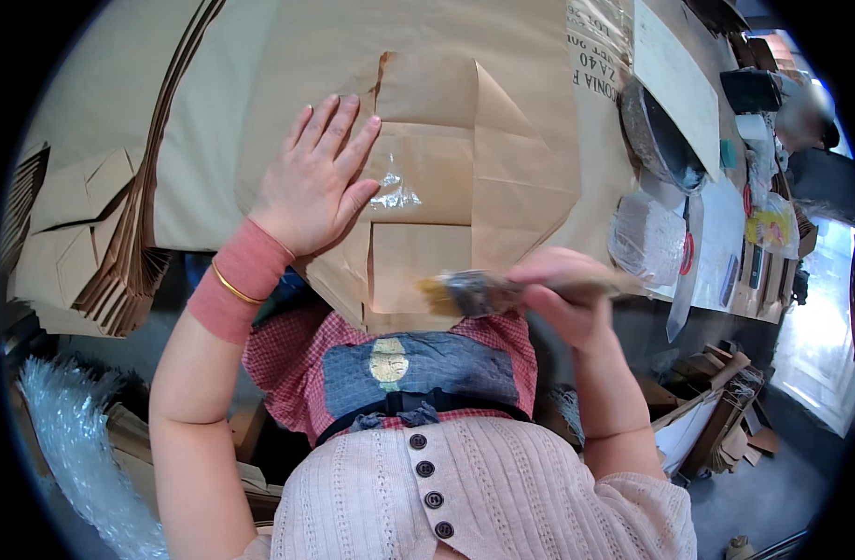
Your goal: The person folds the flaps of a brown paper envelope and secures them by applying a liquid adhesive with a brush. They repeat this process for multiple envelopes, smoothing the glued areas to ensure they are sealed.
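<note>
Brown paper makes up the bag lying in the middle of the scene, straight in front of the person, its near end reaching the checked apron. The end is folded into flat flaps: a squarish one at the near side, a plain panel beyond it, and a long slanting fold down the right. Creases run crisply across it, and the far left corner shows a darker, ragged edge. A glossy, wet-looking patch shines on the panel, left of centre.

The left hand lies flat along the bag's left edge, fingers spread and grasping nothing. The right hand has its fingers closed around the handle of a brush, yellowish bristles pointing left over the near flap. The brush is blurred, so whether the bristles touch the paper is hard to tell. Folded paper pieces stand stacked at the far left.
</note>
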The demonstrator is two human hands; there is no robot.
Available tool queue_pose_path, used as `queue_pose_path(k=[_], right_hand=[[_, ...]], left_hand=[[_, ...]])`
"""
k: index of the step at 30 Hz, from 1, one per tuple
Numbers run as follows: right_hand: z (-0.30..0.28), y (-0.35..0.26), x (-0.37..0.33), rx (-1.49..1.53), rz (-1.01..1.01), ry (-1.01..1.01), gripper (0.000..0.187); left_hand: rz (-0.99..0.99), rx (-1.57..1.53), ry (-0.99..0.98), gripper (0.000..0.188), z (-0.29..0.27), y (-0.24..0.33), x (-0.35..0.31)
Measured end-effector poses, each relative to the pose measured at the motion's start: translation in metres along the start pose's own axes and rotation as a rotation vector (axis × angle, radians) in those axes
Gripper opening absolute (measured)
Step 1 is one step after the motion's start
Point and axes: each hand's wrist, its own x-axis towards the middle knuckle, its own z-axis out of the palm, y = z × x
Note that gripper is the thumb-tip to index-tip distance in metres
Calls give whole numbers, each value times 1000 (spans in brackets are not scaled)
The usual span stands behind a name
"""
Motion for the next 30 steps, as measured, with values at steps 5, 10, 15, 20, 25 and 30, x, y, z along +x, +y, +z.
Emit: queue_pose_path(k=[5, 10, 15, 20, 25, 30], right_hand=[[2, -30, 6, -851, -235, -228, 28], [31, -5, -15, -846, -395, -208, 32], [45, 5, -21, -688, -414, -208, 30], [48, -21, 13, -229, -311, -164, 26], [79, -15, 87, -622, -518, -315, 22], [82, -7, 51, -674, -414, -411, 26]], left_hand=[[26, 42, 49, 62, 8, 0, 2], [32, 112, 60, 62, 12, 0, 4], [22, 134, 48, 62, 11, 0, 2], [29, 33, 66, 58, 8, -4, 3], [68, -494, 81, 38, 12, -36, 8], [106, -237, 226, 33, 18, -21, 5]])
